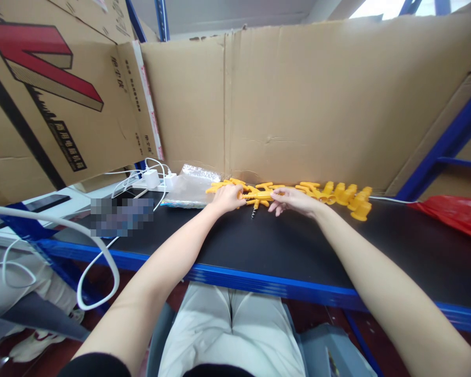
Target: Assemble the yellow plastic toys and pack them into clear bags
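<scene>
My left hand (228, 199) is closed on one end of a yellow plastic corkscrew piece (260, 195). At its other end, my right hand (292, 203) pinches the piece between thumb and finger. A metal spiral (253, 212) points down below it, and whether it belongs to the held piece I cannot tell. Behind and beside my hands lie several yellow branched handle pieces (306, 186). Several yellow bell-shaped pieces (361, 209) stand to the right in a close group. My fingers hide part of the held piece.
A clear plastic bag (192, 186) lies left of my hands. White chargers and cables (151, 179) sit farther left, beside a blurred item (121, 215). Cardboard (298, 104) walls the back of the black shelf (275, 251). Red plastic (451, 212) lies at the right.
</scene>
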`<state>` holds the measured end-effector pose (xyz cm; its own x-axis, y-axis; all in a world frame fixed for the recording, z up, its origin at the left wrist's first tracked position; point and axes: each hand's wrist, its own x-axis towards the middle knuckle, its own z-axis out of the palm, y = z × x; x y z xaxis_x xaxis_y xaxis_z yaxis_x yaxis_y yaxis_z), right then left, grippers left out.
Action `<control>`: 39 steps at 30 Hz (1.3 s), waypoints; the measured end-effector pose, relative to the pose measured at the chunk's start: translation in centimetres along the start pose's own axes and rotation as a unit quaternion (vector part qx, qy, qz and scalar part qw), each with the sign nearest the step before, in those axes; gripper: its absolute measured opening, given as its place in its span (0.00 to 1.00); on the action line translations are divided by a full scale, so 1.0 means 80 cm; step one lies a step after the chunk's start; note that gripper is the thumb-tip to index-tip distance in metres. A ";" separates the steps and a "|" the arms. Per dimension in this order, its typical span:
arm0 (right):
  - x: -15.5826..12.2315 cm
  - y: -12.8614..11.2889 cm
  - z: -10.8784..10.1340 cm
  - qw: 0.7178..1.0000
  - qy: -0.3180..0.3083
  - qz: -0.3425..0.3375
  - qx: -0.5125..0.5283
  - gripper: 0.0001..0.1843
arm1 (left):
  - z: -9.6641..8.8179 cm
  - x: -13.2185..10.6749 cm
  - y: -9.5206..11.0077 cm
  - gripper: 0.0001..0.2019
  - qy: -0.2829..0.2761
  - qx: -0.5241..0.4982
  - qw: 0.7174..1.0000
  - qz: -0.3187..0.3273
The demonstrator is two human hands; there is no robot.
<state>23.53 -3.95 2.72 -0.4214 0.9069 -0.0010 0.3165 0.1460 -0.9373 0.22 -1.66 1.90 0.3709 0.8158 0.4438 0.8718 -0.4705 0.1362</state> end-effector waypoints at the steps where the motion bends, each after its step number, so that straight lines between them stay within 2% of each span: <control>1: 0.001 0.000 0.001 1.000 0.004 0.000 -0.009 0.17 | 0.000 0.000 0.000 0.12 -0.001 -0.001 1.000 -0.001; 14: 0.004 -0.001 0.007 0.998 0.055 -0.011 -0.040 0.23 | -0.002 0.000 -0.003 0.12 0.003 -0.003 1.000 0.009; 25: 0.004 0.002 0.009 0.998 0.066 0.009 -0.018 0.21 | 0.003 0.001 -0.006 0.12 0.000 -0.001 1.000 0.006; 29: 0.008 0.007 0.008 0.996 0.090 -0.017 -0.018 0.26 | 0.002 0.001 -0.003 0.13 -0.004 0.002 1.000 0.000; 39: 0.007 0.002 0.007 0.993 0.109 -0.022 0.041 0.20 | 0.004 0.001 0.000 0.14 -0.006 -0.014 1.000 -0.003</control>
<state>22.86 -3.65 2.34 -0.2369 0.9657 0.1068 0.2282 0.1622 -0.9600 0.35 -1.51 1.68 0.3699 0.8224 0.4321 0.8646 -0.4749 0.1638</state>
